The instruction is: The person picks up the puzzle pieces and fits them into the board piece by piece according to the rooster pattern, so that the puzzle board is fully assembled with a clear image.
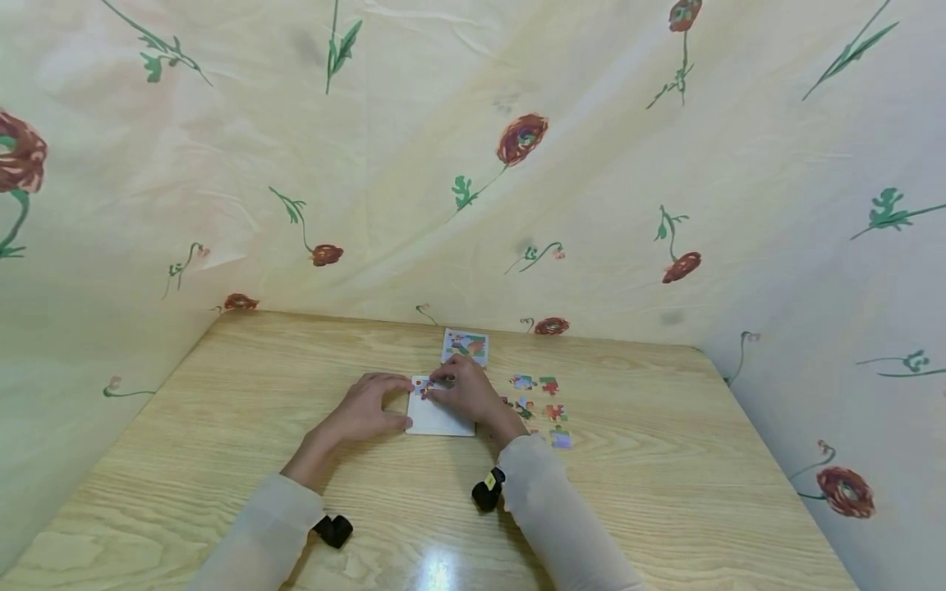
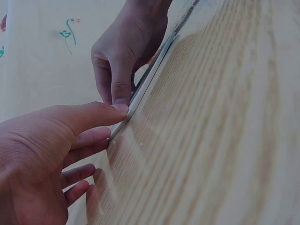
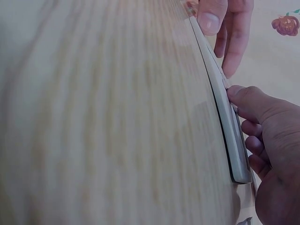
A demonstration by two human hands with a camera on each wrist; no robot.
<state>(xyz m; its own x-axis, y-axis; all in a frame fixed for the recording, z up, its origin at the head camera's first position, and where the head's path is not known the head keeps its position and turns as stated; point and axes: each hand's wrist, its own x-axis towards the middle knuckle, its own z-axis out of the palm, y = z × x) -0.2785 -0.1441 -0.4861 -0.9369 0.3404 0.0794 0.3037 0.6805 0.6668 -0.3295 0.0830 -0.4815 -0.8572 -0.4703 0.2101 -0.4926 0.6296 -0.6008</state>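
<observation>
White and flat, with rounded corners, the board [image 1: 443, 420] lies on the table [image 1: 665, 476], its left edge in the grip of the left hand [image 1: 358, 410]: thumb by the near corner, fingertips by the far one. We judge it light and stiff, apt to slide if nudged, so its edges make the best hold. Just to the right of those fingertips, the right hand [image 1: 473, 396] bends over the board, and its thumb and finger seem to pinch a puzzle piece [image 1: 424, 391], which they partly hide from us. That piece looks thin and very light, probably cardboard; we would take it by its sides, since the knobs could bend.

Just beyond the right hand's knuckles we see a picture card [image 1: 473, 346] with a pale border. To the right of that grip lie loose pieces [image 1: 556, 413], knobbed and notched, in red, green, blue and lilac. Beneath both hands runs wavy wood grain. Behind the grips are pale sleeves [image 1: 554, 509] and blocky black devices [image 1: 484, 496]; far beyond them hangs creased cream cloth [image 1: 414, 164] with red flowers.
</observation>
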